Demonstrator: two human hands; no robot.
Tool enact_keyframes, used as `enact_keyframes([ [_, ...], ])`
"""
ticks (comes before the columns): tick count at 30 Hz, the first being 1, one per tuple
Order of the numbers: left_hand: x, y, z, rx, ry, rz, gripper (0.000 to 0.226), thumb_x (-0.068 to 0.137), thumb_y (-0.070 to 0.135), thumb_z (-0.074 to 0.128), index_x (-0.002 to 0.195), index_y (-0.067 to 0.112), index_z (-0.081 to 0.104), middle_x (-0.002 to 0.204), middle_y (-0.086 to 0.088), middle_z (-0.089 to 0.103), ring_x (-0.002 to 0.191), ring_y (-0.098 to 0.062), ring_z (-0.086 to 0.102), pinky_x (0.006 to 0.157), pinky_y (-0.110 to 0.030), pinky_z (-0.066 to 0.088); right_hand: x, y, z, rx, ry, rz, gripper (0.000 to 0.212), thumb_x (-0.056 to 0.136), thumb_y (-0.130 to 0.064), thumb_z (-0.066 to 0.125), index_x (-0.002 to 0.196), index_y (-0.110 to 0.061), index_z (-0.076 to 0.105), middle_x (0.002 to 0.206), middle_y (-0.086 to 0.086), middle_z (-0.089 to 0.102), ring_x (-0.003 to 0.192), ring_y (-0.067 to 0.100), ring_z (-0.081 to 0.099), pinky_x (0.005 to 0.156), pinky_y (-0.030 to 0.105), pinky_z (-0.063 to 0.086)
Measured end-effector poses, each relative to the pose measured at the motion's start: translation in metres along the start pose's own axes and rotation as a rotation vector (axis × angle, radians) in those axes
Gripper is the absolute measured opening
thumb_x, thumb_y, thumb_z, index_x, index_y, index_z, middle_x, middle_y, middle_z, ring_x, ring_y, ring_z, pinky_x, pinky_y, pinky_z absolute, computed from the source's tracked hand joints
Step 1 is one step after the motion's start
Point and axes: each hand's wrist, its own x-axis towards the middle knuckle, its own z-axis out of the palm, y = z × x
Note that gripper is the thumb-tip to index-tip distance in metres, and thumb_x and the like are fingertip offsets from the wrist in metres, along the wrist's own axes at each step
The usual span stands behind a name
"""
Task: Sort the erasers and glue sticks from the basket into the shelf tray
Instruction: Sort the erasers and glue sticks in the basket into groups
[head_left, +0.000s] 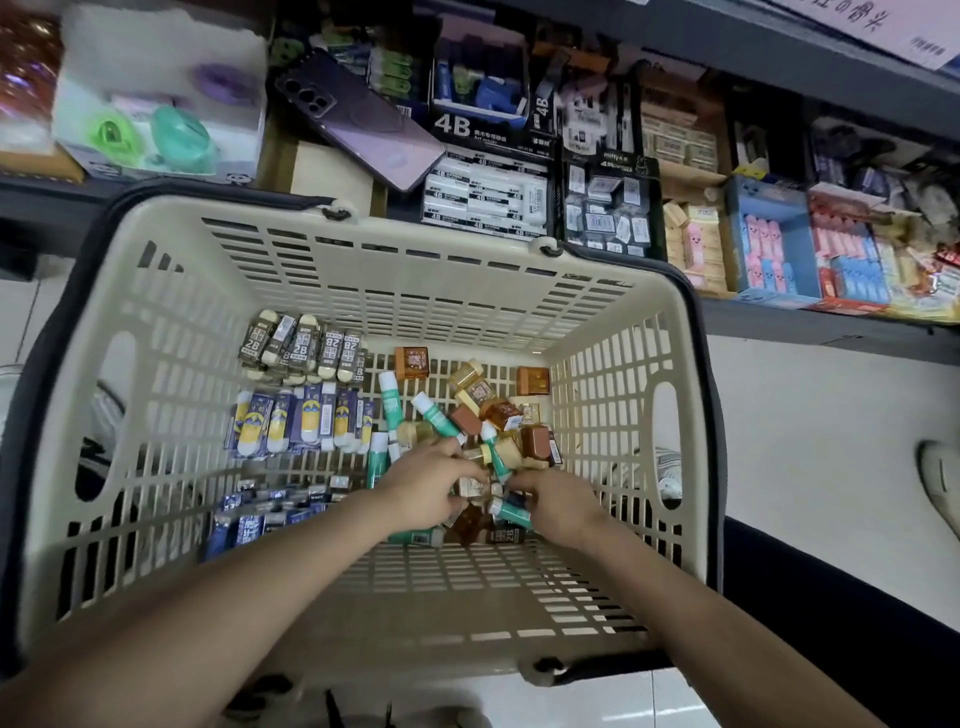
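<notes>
**A:** Where are the erasers and glue sticks?

**B:** All in the cream plastic basket (332, 270) below me. Near the middle of its floor lies a loose heap: teal glue sticks (435, 415) tangled with small brown and tan block erasers (519, 415). To the left of the heap, sleeved erasers lie in tidy rows: a grey 2B row (304, 345) at the far end, a navy-and-yellow row (301, 421) next, a dark blue row (260, 519) nearest me. I judge the rows sit sorted by kind so each can be lifted out together.

**A:** And the hands?

**B:** Both are down in the heap. My left hand (426, 486) has its fingers curled onto the pile; my right hand (553, 506) closes around a teal glue stick (511, 512). I can't tell whether the left actually grips anything. They work side by side, probably picking glue apart from erasers.

**A:** The shelf tray?

**B:** Beyond the basket's far rim, a shelf holds boxes of 4B erasers (485, 202). A purple phone (358, 119) lies there too.
</notes>
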Motion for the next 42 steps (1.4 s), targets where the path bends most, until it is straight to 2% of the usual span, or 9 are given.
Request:
enact_keyframes([
  [6, -0.009, -0.002, -0.019, -0.165, 0.107, -0.050, 0.029, 0.089, 0.021, 0.062, 0.118, 0.023, 0.063, 0.118, 0.002, 0.058, 0.104, -0.013, 0.054, 0.094, -0.030, 0.044, 0.003, 0.001, 0.009, -0.139, -0.052, -0.091, 0.036, 0.090, -0.039, 0.058, 0.124, -0.028, 0.055, 0.124, -0.002, 0.059, 0.110, 0.020, 0.057, 0.090, 0.031, 0.049],
  [11, -0.022, 0.000, -0.037, -0.339, 0.160, -0.098, 0.024, 0.091, 0.012, 0.060, 0.114, 0.014, 0.064, 0.113, -0.001, 0.062, 0.098, -0.009, 0.055, 0.090, -0.026, 0.045, 0.004, 0.005, 0.010, 0.061, -0.098, -0.040, 0.043, 0.082, -0.022, 0.071, 0.124, -0.018, 0.062, 0.131, 0.001, 0.058, 0.114, 0.019, 0.057, 0.096, 0.031, 0.048],
  [15, -0.030, 0.008, -0.044, -0.578, 0.167, -0.145, 0.026, 0.090, 0.016, 0.062, 0.116, 0.014, 0.062, 0.110, 0.003, 0.062, 0.101, -0.008, 0.056, 0.084, -0.017, 0.043, -0.006, 0.001, -0.016, 0.699, 0.041, 0.034, 0.042, 0.083, -0.004, 0.068, 0.123, -0.001, 0.059, 0.121, 0.011, 0.064, 0.089, 0.018, 0.067, 0.080, 0.032, 0.057],
  [18, -0.036, 0.021, -0.046, -0.817, 0.116, -0.156, 0.031, 0.089, 0.028, 0.064, 0.118, 0.016, 0.061, 0.113, 0.006, 0.063, 0.106, -0.009, 0.058, 0.092, -0.028, 0.048, -0.024, -0.016, -0.039, 1.222, -0.123, -0.061, 0.037, 0.079, -0.008, 0.068, 0.114, -0.001, 0.061, 0.102, 0.010, 0.071, 0.084, 0.018, 0.069, 0.074, 0.029, 0.055],
  [25, -0.044, 0.027, -0.049, -1.475, 0.301, -0.318, 0.020, 0.085, 0.013, 0.065, 0.103, 0.003, 0.064, 0.106, -0.012, 0.068, 0.099, -0.023, 0.067, 0.086, -0.033, 0.056, -0.029, -0.024, -0.044, 1.075, -0.209, -0.134, 0.035, 0.071, -0.024, 0.072, 0.104, -0.013, 0.069, 0.102, 0.003, 0.072, 0.092, 0.015, 0.068, 0.079, 0.029, 0.053],
  [28, -0.046, 0.021, -0.056, -1.582, 0.340, -0.363, 0.012, 0.090, 0.007, 0.059, 0.100, 0.002, 0.060, 0.100, -0.013, 0.068, 0.089, -0.023, 0.068, 0.079, -0.031, 0.058, -0.010, -0.008, -0.019, 0.488, -0.077, 0.028, 0.031, 0.085, -0.014, 0.068, 0.115, -0.008, 0.066, 0.115, 0.006, 0.066, 0.104, 0.020, 0.063, 0.093, 0.029, 0.049],
  [31, -0.049, 0.014, -0.062, -1.618, 0.328, -0.364, 0.012, 0.093, 0.007, 0.053, 0.102, 0.002, 0.057, 0.099, -0.017, 0.070, 0.094, -0.030, 0.068, 0.080, -0.036, 0.058, 0.004, -0.002, 0.005, 0.037, -0.081, 0.139, 0.027, 0.091, -0.003, 0.047, 0.113, 0.000, 0.062, 0.108, 0.009, 0.064, 0.106, 0.025, 0.061, 0.088, 0.026, 0.049],
  [36, -0.054, 0.004, -0.070, -1.583, 0.356, -0.352, 0.007, 0.095, 0.008, 0.051, 0.093, 0.007, 0.057, 0.087, -0.010, 0.069, 0.087, -0.024, 0.067, 0.087, -0.042, 0.054, 0.006, 0.004, 0.011, 0.281, -0.058, 0.145, 0.042, 0.088, 0.002, 0.050, 0.127, -0.010, 0.059, 0.128, 0.012, 0.059, 0.113, 0.025, 0.057, 0.099, 0.032, 0.047],
  [42, -0.052, 0.003, -0.073, -1.601, 0.406, -0.341, 0.007, 0.095, 0.009, 0.051, 0.096, 0.011, 0.058, 0.088, -0.009, 0.067, 0.083, -0.019, 0.065, 0.081, -0.039, 0.055, 0.006, -0.009, 0.026, 0.281, -0.025, 0.111, 0.056, 0.087, -0.034, 0.066, 0.136, -0.013, 0.049, 0.136, 0.007, 0.053, 0.122, 0.024, 0.052, 0.101, 0.030, 0.042],
])
